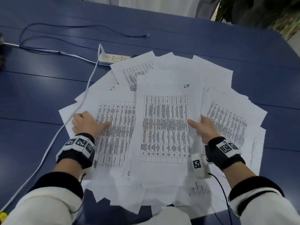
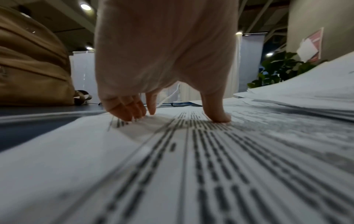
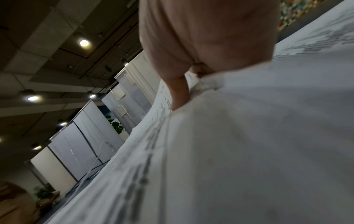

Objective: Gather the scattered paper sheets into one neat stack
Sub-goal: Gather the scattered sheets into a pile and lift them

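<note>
Several white printed sheets (image 1: 224, 117) lie fanned and overlapping on the blue table (image 1: 32, 88). On top in the middle lies a sheet marked "25" (image 1: 165, 127) with a printed grid. My right hand (image 1: 197, 125) pinches that sheet's right edge, thumb (image 3: 178, 97) on top and the fingers hidden beneath the lifted paper (image 3: 249, 136). My left hand (image 1: 92, 121) presses on a grid-printed sheet (image 1: 113, 135) at the left of the pile. There its fingertips (image 2: 134, 115) and thumb touch the paper (image 2: 191, 166).
A white power strip (image 1: 113, 58) lies just behind the pile, and its white cable (image 1: 81, 108) runs over the pile's left edge toward me. A thin blue cable (image 1: 65, 28) loops at the back left. A tan backpack (image 2: 32, 68) stands at the left, a plant (image 1: 259, 12) at the back right.
</note>
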Tool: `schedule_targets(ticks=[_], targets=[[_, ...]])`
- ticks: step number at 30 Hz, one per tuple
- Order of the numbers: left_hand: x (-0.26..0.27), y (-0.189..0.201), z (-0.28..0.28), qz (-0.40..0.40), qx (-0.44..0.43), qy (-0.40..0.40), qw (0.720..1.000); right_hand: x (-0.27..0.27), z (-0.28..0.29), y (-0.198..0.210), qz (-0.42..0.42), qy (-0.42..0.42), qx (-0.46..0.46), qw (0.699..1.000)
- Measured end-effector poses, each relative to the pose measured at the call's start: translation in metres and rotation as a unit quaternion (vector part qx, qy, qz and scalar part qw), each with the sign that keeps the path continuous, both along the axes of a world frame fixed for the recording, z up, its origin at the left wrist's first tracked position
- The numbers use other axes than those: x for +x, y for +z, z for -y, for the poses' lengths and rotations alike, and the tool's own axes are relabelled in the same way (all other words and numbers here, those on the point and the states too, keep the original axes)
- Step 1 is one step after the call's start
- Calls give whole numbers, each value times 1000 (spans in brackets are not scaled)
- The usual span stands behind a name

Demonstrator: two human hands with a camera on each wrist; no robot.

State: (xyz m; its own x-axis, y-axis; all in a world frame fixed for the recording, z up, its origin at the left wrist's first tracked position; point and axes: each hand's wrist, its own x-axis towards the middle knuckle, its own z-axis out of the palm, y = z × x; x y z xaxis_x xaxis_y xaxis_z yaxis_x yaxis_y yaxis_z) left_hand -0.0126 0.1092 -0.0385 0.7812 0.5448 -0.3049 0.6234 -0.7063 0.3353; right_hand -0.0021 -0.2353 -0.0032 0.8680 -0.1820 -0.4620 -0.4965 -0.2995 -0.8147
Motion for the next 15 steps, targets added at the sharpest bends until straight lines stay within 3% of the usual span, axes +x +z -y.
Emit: schedule_targets(ticks=[6, 12, 15], targets=[[17, -6, 4, -12, -59, 0, 998, 0, -49, -15, -8, 7, -15, 1000], [20, -3, 8, -46, -78, -38, 995, 9, -62, -45, -3, 0, -119, 993], [18, 5, 21, -8, -127, -54, 990, 5, -71, -36, 3, -14, -146, 989]])
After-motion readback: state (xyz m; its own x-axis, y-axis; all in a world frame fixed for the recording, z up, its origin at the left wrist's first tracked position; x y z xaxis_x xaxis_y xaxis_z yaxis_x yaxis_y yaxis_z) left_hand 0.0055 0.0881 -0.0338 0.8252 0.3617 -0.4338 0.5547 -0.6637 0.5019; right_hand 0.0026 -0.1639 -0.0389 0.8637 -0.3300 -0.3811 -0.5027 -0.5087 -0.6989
